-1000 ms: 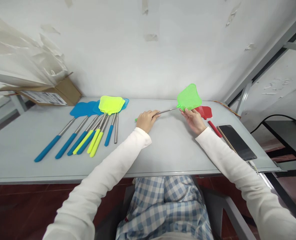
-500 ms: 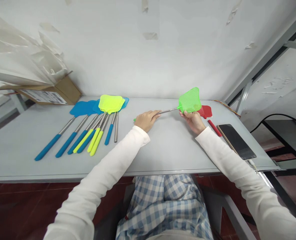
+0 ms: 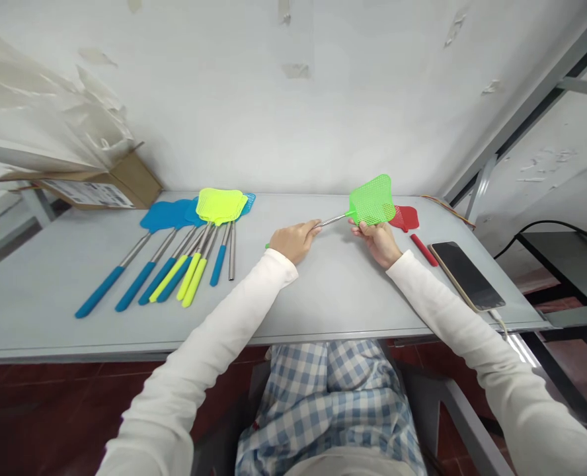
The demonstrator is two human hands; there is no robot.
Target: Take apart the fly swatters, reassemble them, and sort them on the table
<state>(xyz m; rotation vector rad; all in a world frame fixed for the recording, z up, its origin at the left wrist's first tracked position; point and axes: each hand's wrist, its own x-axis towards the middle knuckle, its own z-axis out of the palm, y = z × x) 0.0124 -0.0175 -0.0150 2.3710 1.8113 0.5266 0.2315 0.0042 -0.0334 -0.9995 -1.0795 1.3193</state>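
A green fly swatter [image 3: 373, 198] with a metal shaft lies across both my hands above the table. My left hand [image 3: 293, 242] is wrapped round its handle end; only a green tip shows past the fingers. My right hand [image 3: 379, 242] pinches the lower edge of the mesh head, close to where it joins the shaft. Just beyond that hand a red fly swatter head [image 3: 405, 218] lies on the table, with a red handle [image 3: 424, 250] near it. The part of the swatter inside my left fist is hidden.
On the left of the grey table [image 3: 323, 297] lie several blue fly swatters [image 3: 100, 291] and yellow fly swatters [image 3: 219, 205], partly overlapping. A loose metal tube [image 3: 232, 254] is beside them. A phone [image 3: 467, 274] with a cable lies right. A cardboard box [image 3: 135, 178] stands back left.
The swatter head and my right hand have shifted slightly left, closer to my left hand, and less of the shaft shows between them. Both hands keep their hold. The camera view has moved slightly.
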